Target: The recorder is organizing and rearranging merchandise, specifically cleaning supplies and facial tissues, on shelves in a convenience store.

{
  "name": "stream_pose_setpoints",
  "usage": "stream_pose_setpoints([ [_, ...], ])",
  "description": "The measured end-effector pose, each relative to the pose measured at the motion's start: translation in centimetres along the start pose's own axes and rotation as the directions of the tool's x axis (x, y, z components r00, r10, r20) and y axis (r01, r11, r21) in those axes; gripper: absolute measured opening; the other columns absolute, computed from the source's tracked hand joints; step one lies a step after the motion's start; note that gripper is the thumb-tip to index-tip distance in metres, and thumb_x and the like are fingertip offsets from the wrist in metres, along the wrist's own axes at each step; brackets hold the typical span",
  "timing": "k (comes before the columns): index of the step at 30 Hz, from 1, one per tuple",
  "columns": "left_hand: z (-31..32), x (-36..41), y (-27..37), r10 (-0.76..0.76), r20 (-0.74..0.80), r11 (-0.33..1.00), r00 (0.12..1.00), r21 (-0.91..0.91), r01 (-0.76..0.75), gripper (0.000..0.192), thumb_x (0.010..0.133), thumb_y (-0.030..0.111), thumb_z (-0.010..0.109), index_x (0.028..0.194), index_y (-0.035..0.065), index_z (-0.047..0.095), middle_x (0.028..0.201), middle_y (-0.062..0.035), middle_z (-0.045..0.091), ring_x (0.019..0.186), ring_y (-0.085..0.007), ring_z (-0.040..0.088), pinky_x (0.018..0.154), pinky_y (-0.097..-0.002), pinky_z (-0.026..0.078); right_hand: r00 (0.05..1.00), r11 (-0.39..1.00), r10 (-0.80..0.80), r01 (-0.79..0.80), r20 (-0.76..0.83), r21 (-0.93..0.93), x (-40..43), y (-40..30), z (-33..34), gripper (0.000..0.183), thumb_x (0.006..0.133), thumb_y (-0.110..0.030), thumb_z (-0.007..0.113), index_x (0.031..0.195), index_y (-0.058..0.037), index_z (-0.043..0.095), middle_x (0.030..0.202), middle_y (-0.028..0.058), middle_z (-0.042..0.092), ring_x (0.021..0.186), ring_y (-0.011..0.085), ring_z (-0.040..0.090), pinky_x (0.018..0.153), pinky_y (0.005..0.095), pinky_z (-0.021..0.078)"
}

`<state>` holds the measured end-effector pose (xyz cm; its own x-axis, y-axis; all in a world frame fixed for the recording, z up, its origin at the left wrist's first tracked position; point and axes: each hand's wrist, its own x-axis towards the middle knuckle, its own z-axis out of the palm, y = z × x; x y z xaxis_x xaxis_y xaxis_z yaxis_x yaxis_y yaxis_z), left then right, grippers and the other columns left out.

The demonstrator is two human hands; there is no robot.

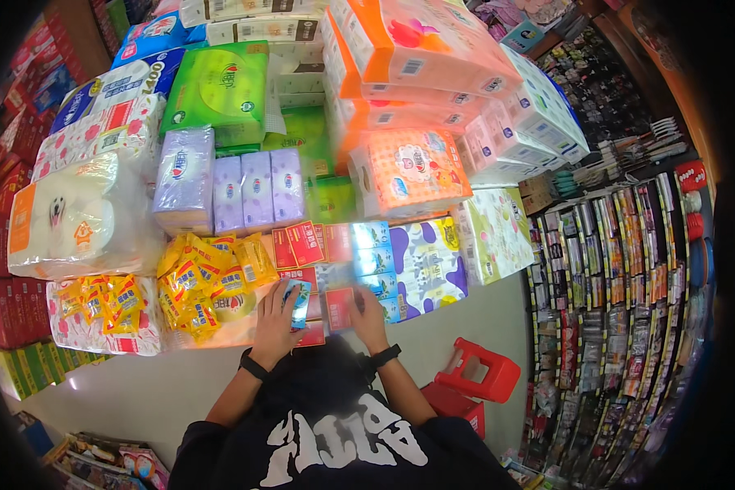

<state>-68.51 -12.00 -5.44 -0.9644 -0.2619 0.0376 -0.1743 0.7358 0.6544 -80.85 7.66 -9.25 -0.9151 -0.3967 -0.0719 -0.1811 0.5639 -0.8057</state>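
My left hand (pixel 276 318) rests over a small blue-and-white box (pixel 299 304), its thumb and fingers around the box's edges. My right hand (pixel 367 315) is at the right edge of a red box (pixel 339 308), fingers bent; whether it grips the box is unclear. Several red boxes (pixel 301 244) lie beyond and beneath my hands. A column of blue boxes (pixel 372 260) lies right of them, beside a white-and-purple tissue pack (pixel 430 267). Yellow wrapped packets (pixel 199 275) are heaped left of my left hand, on tissue packs.
Purple tissue packs (pixel 257 190), a green tissue pack (pixel 217 92) and orange tissue packs (pixel 419 171) are stacked beyond. A large toilet-roll pack (pixel 86 214) stands left. A red plastic stool (pixel 481 370) is on the floor at right, near shelves of small goods (pixel 612 294).
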Motion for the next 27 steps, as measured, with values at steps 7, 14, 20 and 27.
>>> stream_pose_setpoints([
  [7, 0.3, -0.1, -1.4, 0.022, 0.037, 0.999, 0.999, 0.044, -0.024, 0.097, 0.06, 0.016, 0.087, 0.144, 0.0096, 0.04, 0.147, -0.0156, 0.035, 0.131, -0.0384, 0.039, 0.107, -0.0458, 0.037, 0.975, 0.957, 0.187, -0.209, 0.123, 0.199, 0.4, 0.8, -1.0, 0.039, 0.099, -0.027, 0.055, 0.126, 0.0013, 0.057, 0.114, 0.0182, 0.065, 0.104, 0.0265, 0.063, 0.09, 0.0374, 0.048],
  [14, 0.6, 2.3, 0.1, -0.138, -0.036, 0.99, 0.99, -0.03, 0.137, 0.104, 0.056, 0.035, 0.09, 0.14, 0.0026, 0.038, 0.13, -0.0212, 0.041, 0.122, -0.0401, 0.044, 0.103, -0.0474, 0.041, 0.977, 0.878, 0.166, -0.207, 0.131, 0.431, 1.3, 1.7, -3.2, 0.033, 0.105, -0.026, 0.046, 0.124, -0.0018, 0.059, 0.109, 0.003, 0.063, 0.102, 0.0104, 0.055, 0.092, 0.0252, 0.0428],
  [20, 2.4, 3.8, 1.6, -0.107, -0.089, 0.992, 0.99, 0.055, 0.112, 0.102, 0.058, 0.044, 0.087, 0.138, 0.0008, 0.038, 0.129, -0.0198, 0.042, 0.12, -0.0384, 0.045, 0.103, -0.0477, 0.039, 0.989, 0.919, 0.126, -0.146, 0.08, 0.365, 1.2, 4.2, -2.8, 0.032, 0.103, -0.024, 0.051, 0.125, -0.0028, 0.058, 0.108, 0.0034, 0.063, 0.096, 0.0098, 0.057, 0.084, 0.0252, 0.0465],
  [27, 1.5, 2.4, 0.9, -0.256, -0.073, 0.942, 0.964, 0.205, 0.266, 0.108, 0.057, 0.053, 0.086, 0.141, 0.0042, 0.038, 0.129, -0.0189, 0.045, 0.123, -0.0377, 0.042, 0.104, -0.0493, 0.034, 0.956, 0.961, -0.136, 0.064, 0.259, 0.269, 6.8, -4.0, -3.9, 0.028, 0.092, -0.018, 0.068, 0.111, 0.0009, 0.063, 0.103, 0.013, 0.069, 0.092, 0.0176, 0.066, 0.077, 0.0306, 0.053],
])
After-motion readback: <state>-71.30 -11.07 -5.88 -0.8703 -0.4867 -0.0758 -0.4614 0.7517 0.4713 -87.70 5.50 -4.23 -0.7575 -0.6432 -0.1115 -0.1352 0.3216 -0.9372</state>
